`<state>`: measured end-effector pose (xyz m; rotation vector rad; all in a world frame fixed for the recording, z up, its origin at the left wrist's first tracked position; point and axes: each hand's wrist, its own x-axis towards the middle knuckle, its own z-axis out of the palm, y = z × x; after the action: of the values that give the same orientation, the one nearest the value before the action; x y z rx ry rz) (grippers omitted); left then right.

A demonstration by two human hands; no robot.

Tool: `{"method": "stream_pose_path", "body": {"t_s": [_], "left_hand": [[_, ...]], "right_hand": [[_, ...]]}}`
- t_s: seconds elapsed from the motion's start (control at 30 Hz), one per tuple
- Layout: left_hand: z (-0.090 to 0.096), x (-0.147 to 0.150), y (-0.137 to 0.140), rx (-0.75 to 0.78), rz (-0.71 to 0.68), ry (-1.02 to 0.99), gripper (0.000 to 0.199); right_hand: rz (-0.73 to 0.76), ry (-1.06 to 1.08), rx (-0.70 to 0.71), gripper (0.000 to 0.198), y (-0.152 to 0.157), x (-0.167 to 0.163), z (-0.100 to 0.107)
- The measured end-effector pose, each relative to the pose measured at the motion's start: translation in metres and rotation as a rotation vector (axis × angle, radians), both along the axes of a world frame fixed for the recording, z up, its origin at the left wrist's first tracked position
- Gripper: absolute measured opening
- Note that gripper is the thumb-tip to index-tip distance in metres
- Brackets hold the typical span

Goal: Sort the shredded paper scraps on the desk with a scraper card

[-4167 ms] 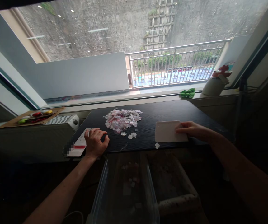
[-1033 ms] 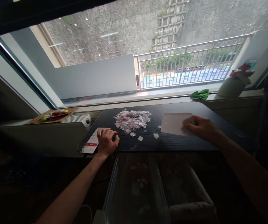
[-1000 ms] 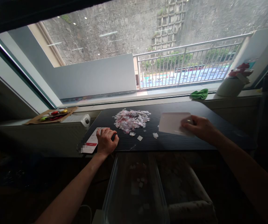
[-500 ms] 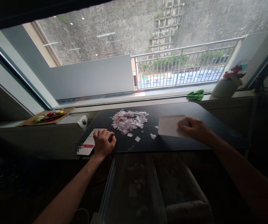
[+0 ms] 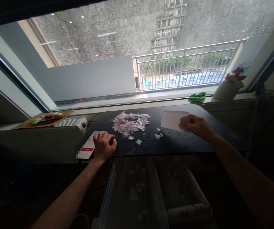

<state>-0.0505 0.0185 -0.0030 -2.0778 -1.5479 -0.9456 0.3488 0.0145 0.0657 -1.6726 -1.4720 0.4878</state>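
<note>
My right hand grips one end of a thin, flat white card, thumb against its face, holding it over the right half of the black table. My left hand rests at the table's front left, beside and partly over a phone with a lit screen. Its fingers are bent and its thumb stands apart, with nothing visible in it. Between the hands lies a heap of small pinkish-white paper scraps. A few loose scraps lie in front of the card, and a single square scrap lies near the heap.
Below the table's front edge stands a clear plastic bin with some scraps inside. A green cloth and a pale spray bottle stand on the windowsill. At left is a radiator with cardboard and colourful items on top.
My right hand has raised the card slightly and tilted it, exposing more of the loose scraps near its lower left corner. My left hand stays by the phone. The whole view has shifted a little.
</note>
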Motion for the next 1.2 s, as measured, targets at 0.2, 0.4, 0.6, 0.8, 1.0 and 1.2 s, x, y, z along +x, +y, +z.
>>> {"method": "stream_pose_path", "body": {"t_s": [0.2,0.4,0.6,0.8,1.0,1.2], "left_hand": [[-0.001,-0.001,0.001,0.021,0.008,0.028,0.016],[-0.003,-0.002,0.002,0.033,0.004,0.041,0.016],[-0.003,-0.002,0.002,0.043,0.009,0.043,0.016],[-0.003,-0.002,0.002,0.035,-0.002,0.018,0.014],[-0.003,-0.003,0.003,0.034,-0.011,0.018,0.016],[-0.003,-0.003,0.003,0.033,-0.007,0.019,0.016]], "right_hand": [[0.157,0.399,-0.202,0.019,-0.002,0.014,-0.021],[0.202,0.411,-0.219,0.021,-0.010,0.035,-0.020],[0.143,0.433,-0.269,0.019,-0.009,0.032,-0.031],[0.256,0.401,-0.378,0.020,-0.022,0.025,-0.025],[0.277,0.446,-0.453,0.025,-0.028,0.022,-0.022],[0.288,0.495,-0.469,0.029,-0.033,0.027,-0.023]]}}
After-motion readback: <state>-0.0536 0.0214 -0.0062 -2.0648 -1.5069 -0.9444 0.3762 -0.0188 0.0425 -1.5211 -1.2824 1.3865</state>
